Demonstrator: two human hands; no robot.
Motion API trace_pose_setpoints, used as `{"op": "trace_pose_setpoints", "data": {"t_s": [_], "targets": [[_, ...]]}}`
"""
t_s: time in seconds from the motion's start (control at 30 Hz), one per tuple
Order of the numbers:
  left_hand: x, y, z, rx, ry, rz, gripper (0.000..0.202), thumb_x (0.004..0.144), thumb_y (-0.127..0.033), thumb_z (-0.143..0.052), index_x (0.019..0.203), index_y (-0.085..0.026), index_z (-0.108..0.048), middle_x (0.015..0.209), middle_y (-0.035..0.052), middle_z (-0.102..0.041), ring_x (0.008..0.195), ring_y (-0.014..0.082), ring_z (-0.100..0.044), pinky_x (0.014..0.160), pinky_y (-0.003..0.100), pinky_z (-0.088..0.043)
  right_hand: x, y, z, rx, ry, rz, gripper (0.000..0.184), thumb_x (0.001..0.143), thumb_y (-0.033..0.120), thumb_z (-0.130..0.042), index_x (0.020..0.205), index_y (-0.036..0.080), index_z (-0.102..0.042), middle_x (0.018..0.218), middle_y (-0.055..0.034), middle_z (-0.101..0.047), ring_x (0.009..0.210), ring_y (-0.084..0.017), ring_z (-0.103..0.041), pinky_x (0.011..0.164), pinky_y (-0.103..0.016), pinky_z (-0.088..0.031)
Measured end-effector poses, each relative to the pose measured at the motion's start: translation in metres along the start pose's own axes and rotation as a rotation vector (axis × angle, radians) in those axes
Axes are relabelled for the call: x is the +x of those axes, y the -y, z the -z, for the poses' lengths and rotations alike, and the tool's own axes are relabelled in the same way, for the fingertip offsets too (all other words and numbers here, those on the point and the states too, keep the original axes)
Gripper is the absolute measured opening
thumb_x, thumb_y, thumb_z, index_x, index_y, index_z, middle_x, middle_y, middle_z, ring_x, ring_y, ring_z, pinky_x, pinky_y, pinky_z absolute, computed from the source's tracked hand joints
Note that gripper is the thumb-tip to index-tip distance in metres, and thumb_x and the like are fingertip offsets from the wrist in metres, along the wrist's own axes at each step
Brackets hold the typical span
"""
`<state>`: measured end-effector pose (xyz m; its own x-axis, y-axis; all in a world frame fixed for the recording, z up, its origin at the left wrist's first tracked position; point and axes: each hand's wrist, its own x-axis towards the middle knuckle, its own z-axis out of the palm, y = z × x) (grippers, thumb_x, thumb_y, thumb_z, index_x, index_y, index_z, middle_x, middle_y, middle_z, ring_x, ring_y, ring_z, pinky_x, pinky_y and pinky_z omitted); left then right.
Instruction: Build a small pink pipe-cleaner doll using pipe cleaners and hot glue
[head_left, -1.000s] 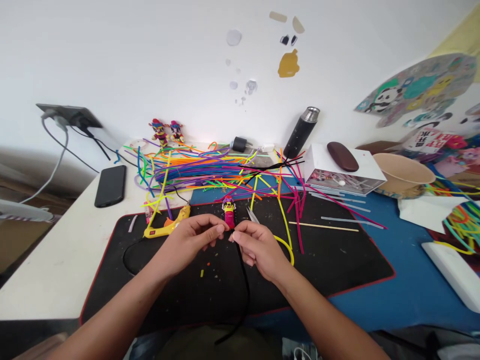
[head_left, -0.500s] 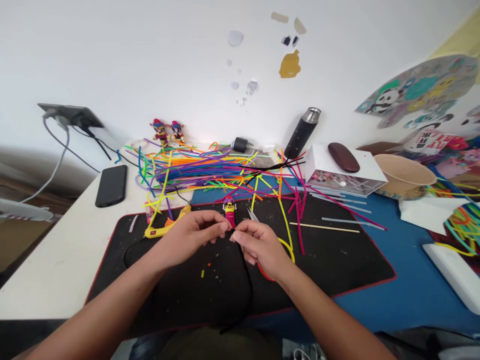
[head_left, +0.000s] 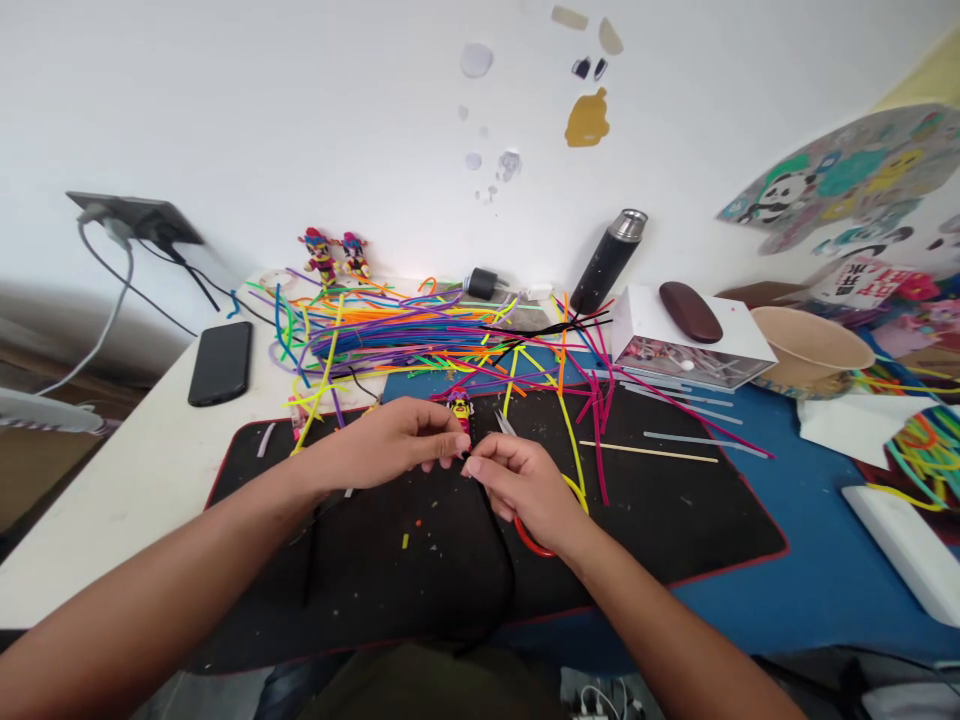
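Note:
My left hand (head_left: 401,440) and my right hand (head_left: 525,485) meet over the black mat (head_left: 675,520), fingertips pinched together. Both pinch the top end of a black pipe cleaner (head_left: 508,570), which trails down the mat toward me. Just behind the fingertips stands a small pink and yellow pipe-cleaner figure (head_left: 460,408). A metal scissor tip (head_left: 505,422) pokes out above my right hand, and a red loop (head_left: 529,540) shows beneath its palm. Whether the hand holds them I cannot tell.
A heap of coloured pipe cleaners (head_left: 397,335) covers the desk behind the mat. A black phone (head_left: 219,362) lies at left, with two small figures (head_left: 337,255) by the wall. A dark flask (head_left: 607,262), white box (head_left: 720,345), glasses case (head_left: 690,312) and paper bowl (head_left: 810,350) stand at right.
Both hands have edged away from me toward the small figure, still pinched on the black pipe cleaner. My left forearm now covers the yellow glue gun. The red loop has appeared under my right hand.

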<state>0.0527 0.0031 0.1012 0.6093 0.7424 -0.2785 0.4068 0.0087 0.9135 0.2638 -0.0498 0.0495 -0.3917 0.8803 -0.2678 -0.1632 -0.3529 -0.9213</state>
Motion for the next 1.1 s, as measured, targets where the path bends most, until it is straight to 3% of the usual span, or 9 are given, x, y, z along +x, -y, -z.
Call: {"op": "trace_pose_setpoints", "data": {"t_s": [0.67, 0.9, 1.1], "targets": [[0.014, -0.014, 0.010, 0.225, 0.084, 0.006, 0.013, 0.082, -0.026, -0.066, 0.078, -0.023, -0.078, 0.067, -0.0024, -0.068, 0.058, 0.0152, -0.054, 0.052, 0.024, -0.032, 0.005, 0.002, 0.004, -0.119, -0.014, -0.005, 0.039, 0.083, 0.054, -0.082, 0.081, 0.019, -0.066, 0.050, 0.0110, -0.045, 0.038, -0.006, -0.034, 0.040, -0.022, -0.026], [0.018, -0.009, 0.012, 0.212, 0.052, -0.028, 0.015, 0.084, -0.032, -0.064, 0.078, -0.022, -0.074, 0.069, -0.0040, -0.065, 0.061, 0.0141, -0.050, 0.056, 0.025, -0.033, 0.008, 0.001, 0.008, -0.144, -0.023, 0.025, 0.043, 0.087, 0.061, -0.077, 0.088, 0.019, -0.068, 0.048, 0.0112, -0.043, 0.039, -0.008, -0.036, 0.041, -0.022, -0.030], [0.015, -0.010, 0.018, 0.223, 0.073, 0.035, 0.022, 0.088, -0.039, -0.063, 0.084, -0.020, -0.073, 0.071, -0.0035, -0.062, 0.064, 0.0136, -0.049, 0.058, 0.024, -0.034, 0.006, 0.002, 0.009, -0.158, -0.013, 0.020, 0.048, 0.087, 0.065, -0.076, 0.084, 0.018, -0.069, 0.054, 0.0084, -0.047, 0.044, -0.008, -0.039, 0.045, -0.023, -0.031]]}}
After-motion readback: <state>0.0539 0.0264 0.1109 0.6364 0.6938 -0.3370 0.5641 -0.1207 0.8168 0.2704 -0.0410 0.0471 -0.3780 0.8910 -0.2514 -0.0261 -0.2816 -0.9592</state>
